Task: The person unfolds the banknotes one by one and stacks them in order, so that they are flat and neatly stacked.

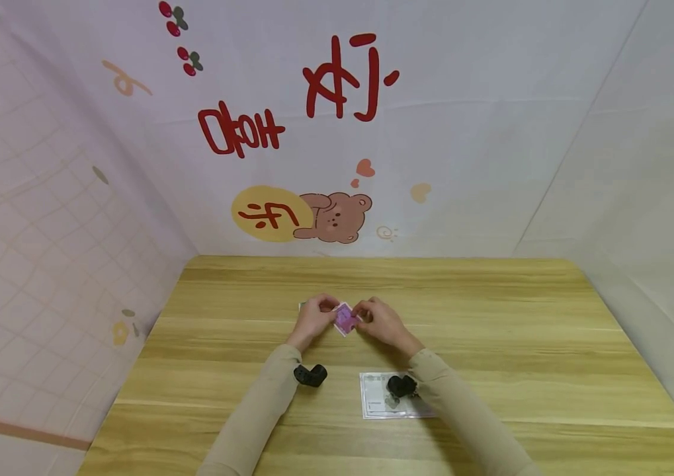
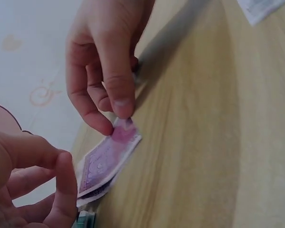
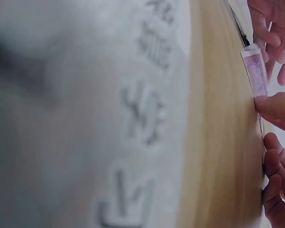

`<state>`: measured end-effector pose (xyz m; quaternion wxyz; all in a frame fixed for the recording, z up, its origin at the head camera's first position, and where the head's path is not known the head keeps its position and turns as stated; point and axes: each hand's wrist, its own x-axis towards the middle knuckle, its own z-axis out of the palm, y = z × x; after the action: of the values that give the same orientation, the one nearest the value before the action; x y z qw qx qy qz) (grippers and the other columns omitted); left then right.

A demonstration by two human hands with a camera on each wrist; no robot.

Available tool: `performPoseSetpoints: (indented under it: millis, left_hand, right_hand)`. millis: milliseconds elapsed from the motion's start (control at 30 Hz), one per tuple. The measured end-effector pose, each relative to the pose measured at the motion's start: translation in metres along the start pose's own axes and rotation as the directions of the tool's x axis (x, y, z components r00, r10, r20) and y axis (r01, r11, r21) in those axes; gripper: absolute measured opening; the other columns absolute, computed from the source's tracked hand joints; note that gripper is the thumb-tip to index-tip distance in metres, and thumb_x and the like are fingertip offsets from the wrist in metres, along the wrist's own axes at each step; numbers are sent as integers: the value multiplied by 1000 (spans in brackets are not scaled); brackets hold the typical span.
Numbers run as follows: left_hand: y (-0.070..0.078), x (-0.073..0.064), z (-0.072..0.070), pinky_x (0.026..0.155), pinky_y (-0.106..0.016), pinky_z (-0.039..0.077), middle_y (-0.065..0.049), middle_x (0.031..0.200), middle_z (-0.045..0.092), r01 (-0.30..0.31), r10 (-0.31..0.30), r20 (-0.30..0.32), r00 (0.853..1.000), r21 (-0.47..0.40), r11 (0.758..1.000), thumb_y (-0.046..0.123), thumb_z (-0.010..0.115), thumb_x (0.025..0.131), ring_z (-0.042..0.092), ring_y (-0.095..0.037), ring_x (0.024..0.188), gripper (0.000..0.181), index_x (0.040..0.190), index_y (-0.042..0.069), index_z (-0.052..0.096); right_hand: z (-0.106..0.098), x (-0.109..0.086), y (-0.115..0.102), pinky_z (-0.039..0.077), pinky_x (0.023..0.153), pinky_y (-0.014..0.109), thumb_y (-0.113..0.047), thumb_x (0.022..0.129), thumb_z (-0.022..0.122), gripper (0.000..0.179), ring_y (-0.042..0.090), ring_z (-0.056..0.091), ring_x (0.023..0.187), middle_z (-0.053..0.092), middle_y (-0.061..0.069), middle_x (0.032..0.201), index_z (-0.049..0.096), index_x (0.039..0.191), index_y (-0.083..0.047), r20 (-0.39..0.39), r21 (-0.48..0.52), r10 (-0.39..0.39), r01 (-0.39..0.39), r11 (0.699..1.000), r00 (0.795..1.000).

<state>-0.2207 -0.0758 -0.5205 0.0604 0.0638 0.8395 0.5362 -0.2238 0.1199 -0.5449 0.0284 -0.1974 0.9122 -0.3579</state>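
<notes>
A small purple printed paper (image 1: 345,318), like a stamp with a white border, is between the two hands near the middle of the table. My right hand (image 1: 379,322) pinches one corner of it between thumb and finger (image 2: 122,104). At the opposite edge is my left hand (image 1: 315,318), its bent fingers (image 2: 65,190) right at the border. In the left wrist view the paper is tilted, with a second dark layer (image 2: 97,191) showing under its lower edge. A green piece (image 2: 85,219) peeks out beneath the left hand.
A transparent sleeve with white printed sheets (image 1: 375,396) lies nearer the body, partly under the right forearm. Black wrist cameras (image 1: 311,375) sit on both wrists. The wooden table (image 1: 223,396) meets a printed cloth wall (image 1: 462,218) at the back.
</notes>
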Motion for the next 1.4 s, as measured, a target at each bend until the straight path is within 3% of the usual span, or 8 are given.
performPoseSetpoints:
  millis: [200, 467, 700, 933, 1067, 1200, 1400]
  left_hand:
    - [-1, 4, 1, 77, -32, 52, -18, 95, 65, 32, -31, 19, 999, -65, 997, -11, 61, 81, 63, -25, 89, 19, 100, -7, 65]
    - [-3, 3, 1, 78, -33, 52, -15, 90, 66, 7, -6, 18, 1000, -91, 996, -13, 61, 81, 62, -21, 84, 17, 95, -5, 65]
    - [-3, 1, 3, 78, -32, 51, -11, 90, 68, -44, 52, 61, 997, -119, 992, -13, 62, 81, 63, -21, 85, 20, 96, -2, 67]
    - [10, -2, 7, 78, -32, 51, -23, 98, 65, -82, 113, 166, 980, -182, 980, -13, 60, 84, 62, -34, 92, 20, 103, -10, 64]
    - [29, -12, 5, 82, -33, 51, -31, 102, 62, -108, 151, 208, 966, -204, 973, -15, 57, 85, 59, -43, 98, 22, 107, -16, 59]
    - [47, -23, 3, 84, -33, 50, -33, 103, 62, -135, 184, 224, 957, -218, 967, -16, 56, 84, 58, -46, 99, 23, 107, -17, 58]
    - [48, -25, 8, 83, -36, 51, -34, 102, 62, -156, 209, 216, 954, -237, 959, -18, 55, 84, 58, -47, 98, 22, 106, -17, 58]
  right_hand:
    - [1, -1, 1, 46, 67, 33, -9, 80, 76, 21, 16, 53, 77, 55, 3, 90, 70, 99, -12, -5, -6, -6, 6, 1000, 1000]
    - [0, -3, -2, 46, 65, 32, -7, 80, 75, 19, 17, 53, 76, 55, 4, 87, 69, 99, -10, -19, -18, -43, 43, 999, 999]
    - [-14, -11, -7, 51, 71, 33, -1, 86, 68, 13, 20, 58, 80, 60, 6, 89, 67, 99, -2, -42, 171, -42, 49, 984, 998]
    - [-28, -16, -8, 53, 75, 33, 0, 88, 64, 14, 20, 62, 85, 68, 5, 94, 67, 102, -3, -46, 284, -11, 24, 959, 999]
    - [-32, -19, -12, 53, 74, 32, 2, 88, 63, 13, 19, 63, 82, 67, 6, 90, 66, 100, -1, -39, 308, -18, 29, 951, 999]
    - [-34, -24, -12, 53, 72, 30, 5, 87, 62, 13, 21, 63, 81, 67, 8, 88, 64, 100, 1, -39, 327, -18, 30, 945, 999]
    - [-35, -28, -11, 53, 68, 32, 5, 88, 62, 16, 28, 63, 82, 67, 15, 90, 64, 104, 4, -41, 368, -32, 45, 929, 999]
